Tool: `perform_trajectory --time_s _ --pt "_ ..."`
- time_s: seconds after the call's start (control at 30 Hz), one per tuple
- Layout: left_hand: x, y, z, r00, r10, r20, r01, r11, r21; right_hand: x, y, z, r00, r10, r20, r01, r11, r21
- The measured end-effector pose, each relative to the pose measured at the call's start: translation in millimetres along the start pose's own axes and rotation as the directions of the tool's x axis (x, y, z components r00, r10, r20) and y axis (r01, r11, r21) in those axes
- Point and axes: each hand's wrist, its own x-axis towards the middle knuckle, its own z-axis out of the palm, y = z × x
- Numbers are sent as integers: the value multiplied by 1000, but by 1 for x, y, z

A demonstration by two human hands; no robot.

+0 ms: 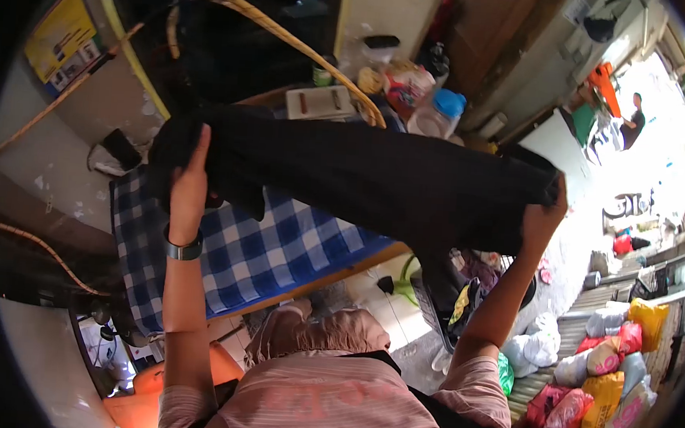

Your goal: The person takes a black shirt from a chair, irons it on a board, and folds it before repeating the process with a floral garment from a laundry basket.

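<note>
A black cloth garment (376, 173) is stretched in the air between my two hands, above the blue and white checked cloth (254, 248) on the table. My left hand (191, 181), with a dark band at the wrist, grips the garment's bunched left end. At the other end, my right hand (545, 215) has its fingers closed on the garment's edge. The garment hides part of the table behind it, and its lower right part hangs down over a dark basket of clothes (471, 296).
Behind the garment are a pale box (319, 103) and a blue-lidded container (436, 114). A yellow-orange hose (290, 42) arches over the table. Several filled plastic bags (602, 387) lie at the lower right. A person (635, 122) is far off at the right.
</note>
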Motion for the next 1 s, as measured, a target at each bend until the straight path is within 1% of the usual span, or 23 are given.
perform_trajectory --time_s 0.07,0.1,0.13,0.17,0.2,0.23,0.27,0.3,0.33,0.37,0.4,0.43,0.47,0.5,0.53,0.57,0.6,0.67,0.73,0.8,0.87,0.93,1.0 --pt "15 -30 -28 961 -251 -118 157 843 -515 17 -74 33 988 -152 -2 152 984 97" --pt "19 -23 -42 892 -442 -93 241 638 -731 21 -98 52 987 -162 4 160 981 113" --pt "21 -32 -50 886 -451 -109 236 640 -731 25 -119 72 967 -240 -87 248 964 98" --pt "22 -42 -55 891 -422 -169 95 536 -839 26 -140 91 933 -313 -176 330 941 75" --pt "22 -53 -56 887 -399 -232 -53 412 -910 22 -167 112 932 -337 -132 355 922 154" --pt "19 -76 -57 880 -408 -244 -57 418 -907 15 -192 135 927 -363 -90 374 898 233" --pt "11 -119 -58 880 -275 -388 66 879 -473 8 -206 157 863 -504 32 477 833 279" --pt "-2 -171 -57 904 -92 -418 172 972 158 0 -226 172 768 -558 313 468 823 321" --pt "-29 -260 -50 965 -37 -260 -154 723 -674 -7 -217 208 609 -663 436 406 733 547" --pt "-54 -344 -44 995 19 -94 -90 -149 -985 -14 -211 229 429 -761 486 531 648 546" --pt "-66 -280 -44 814 -547 -194 -140 139 -980 -25 -186 251 347 -743 572 535 658 531" --pt "-77 -204 -46 338 -914 -224 117 276 -954 -35 -153 276 271 -714 645 525 672 523" --pt "-93 -213 -42 309 -920 -241 101 284 -954 -51 -115 298 271 -608 746 468 761 450" --pt "-111 -228 -31 158 -904 -397 183 422 -888 -70 -75 317 259 -490 833 413 835 363" --pt "-121 -240 -24 20 -837 -547 286 529 -799 -96 -38 323 286 -512 810 631 737 243" --pt "-121 -245 -25 38 -833 -553 306 536 -787 -112 -22 318 213 -442 871 787 606 115" --pt "-120 -247 -29 21 -824 -567 297 547 -783 -135 20 336 216 -531 819 772 607 189" --pt "-121 -252 -33 595 -664 -453 403 734 -546 -123 16 342 198 -458 867 681 700 215" --pt "-113 -252 -8 833 -529 -162 513 848 -132 -111 23 350 -8 -239 971 655 732 186" --pt "-124 -250 31 856 -499 -135 515 810 281 -115 13 340 61 -315 947 666 719 197" --pt "-123 -238 48 850 -520 -87 516 786 341 -127 12 330 295 -610 736 652 691 311" --pt "-113 -246 51 843 -537 -35 504 765 401 -135 4 310 314 -598 737 663 694 281" --pt "-87 -264 50 937 -345 -56 338 851 403 -120 -6 297 394 -541 744 600 764 238"
